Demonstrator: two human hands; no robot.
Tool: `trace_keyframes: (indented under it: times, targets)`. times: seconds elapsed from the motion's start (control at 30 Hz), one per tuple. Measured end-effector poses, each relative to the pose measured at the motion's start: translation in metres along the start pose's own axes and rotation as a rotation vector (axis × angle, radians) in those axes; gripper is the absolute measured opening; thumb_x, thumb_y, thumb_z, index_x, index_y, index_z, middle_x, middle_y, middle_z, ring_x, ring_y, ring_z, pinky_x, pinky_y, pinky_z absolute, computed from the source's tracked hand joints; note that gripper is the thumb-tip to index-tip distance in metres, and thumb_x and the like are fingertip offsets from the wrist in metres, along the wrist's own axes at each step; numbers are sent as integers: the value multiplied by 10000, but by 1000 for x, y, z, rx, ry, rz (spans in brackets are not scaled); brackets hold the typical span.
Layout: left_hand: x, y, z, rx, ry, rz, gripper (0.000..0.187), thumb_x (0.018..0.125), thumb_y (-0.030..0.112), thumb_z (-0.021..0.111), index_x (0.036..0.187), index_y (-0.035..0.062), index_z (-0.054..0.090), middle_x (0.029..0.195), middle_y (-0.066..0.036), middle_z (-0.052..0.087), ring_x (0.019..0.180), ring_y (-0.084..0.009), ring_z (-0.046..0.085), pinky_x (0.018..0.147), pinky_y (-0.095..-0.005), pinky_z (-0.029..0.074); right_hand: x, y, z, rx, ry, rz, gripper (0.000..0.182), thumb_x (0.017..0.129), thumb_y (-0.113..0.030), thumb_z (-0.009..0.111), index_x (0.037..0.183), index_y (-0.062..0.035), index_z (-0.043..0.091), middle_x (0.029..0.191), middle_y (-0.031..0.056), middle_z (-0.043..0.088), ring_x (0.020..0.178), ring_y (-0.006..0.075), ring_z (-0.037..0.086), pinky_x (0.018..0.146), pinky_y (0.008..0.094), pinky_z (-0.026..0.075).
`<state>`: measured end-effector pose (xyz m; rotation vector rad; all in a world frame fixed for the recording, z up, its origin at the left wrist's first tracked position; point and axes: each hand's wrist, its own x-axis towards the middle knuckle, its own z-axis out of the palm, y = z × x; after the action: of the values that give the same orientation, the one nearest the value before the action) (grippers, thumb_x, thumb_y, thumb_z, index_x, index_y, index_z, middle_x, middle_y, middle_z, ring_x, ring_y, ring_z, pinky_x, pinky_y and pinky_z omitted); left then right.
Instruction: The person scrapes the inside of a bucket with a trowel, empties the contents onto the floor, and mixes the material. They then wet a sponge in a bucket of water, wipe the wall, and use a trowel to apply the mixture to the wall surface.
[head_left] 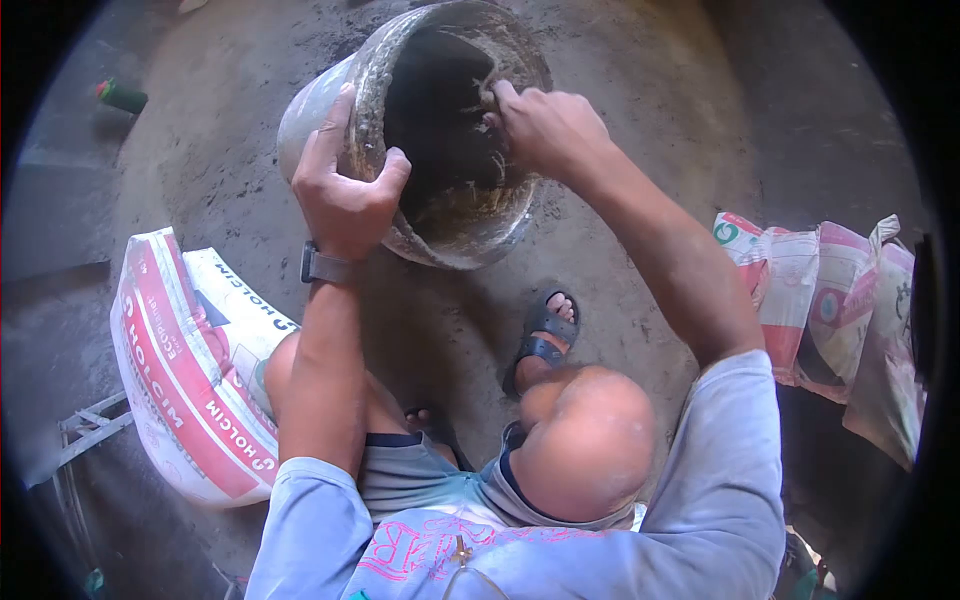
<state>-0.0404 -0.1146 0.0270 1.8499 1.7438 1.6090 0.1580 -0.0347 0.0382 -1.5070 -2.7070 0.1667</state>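
A large, cement-crusted bucket (310, 112) lies tilted on the floor, its wide mouth facing me. My left hand (345, 195) grips the near-left part of its rim, with fingers along the outer wall and the thumb over the edge. Inside the mouth, at the right wall, my right hand (545, 125) is closed in a pinch. A rough brown fibrous wad (487, 88) shows at its fingertips, partly hidden by the fingers. Brownish, stringy residue clings to the inner wall below that hand. The deep inside of the bucket is in dark shadow.
A HOLCIM cement bag (195, 370) stands close on my left. More printed bags (820, 300) hang or lie folded at the right. A green cylindrical object (122, 97) lies at far left. My sandalled foot (548, 335) is just below the bucket on the dusty floor (660, 130).
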Motion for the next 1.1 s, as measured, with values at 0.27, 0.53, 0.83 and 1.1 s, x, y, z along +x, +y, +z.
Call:
trace_keyframes:
  times: [0.27, 0.53, 0.83, 1.1]
  targets:
    - [-7, 8, 8, -15, -110, 71, 546, 560, 135, 684, 1093, 56, 594, 857, -171, 604, 756, -288, 597, 723, -339, 479, 23, -2, 156, -55, -211, 145, 258, 799, -205, 526, 967, -37, 625, 906, 122, 648, 807, 287, 636, 627, 349, 515]
    - [8, 1, -10, -26, -155, -130, 616, 634, 170, 698, 1186, -12, 494, 1014, -187, 594, 939, -266, 584, 870, -341, 431, -61, -7, 12, 595, -580, 123, 341, 819, -279, 528, 1018, -2, 550, 831, 183, 609, 718, 310, 597, 619, 358, 478]
    - [83, -94, -98, -786, -424, -840, 494, 760, 148, 679, 1167, -33, 465, 1014, -94, 564, 895, -176, 561, 793, -340, 464, -163, 29, -20, 1357, -189, 544, 172, 820, -175, 546, 882, -21, 501, 606, 15, 485, 475, 95, 469, 458, 258, 391]
    - [172, -23, -105, 117, -666, -656, 399, 754, 302, 694, 1007, 13, 587, 904, -58, 611, 753, -144, 586, 676, -244, 459, -157, 49, 49, 1139, -8, 502, 350, 752, -102, 566, 1083, -21, 484, 710, 83, 547, 531, 133, 524, 507, 270, 433]
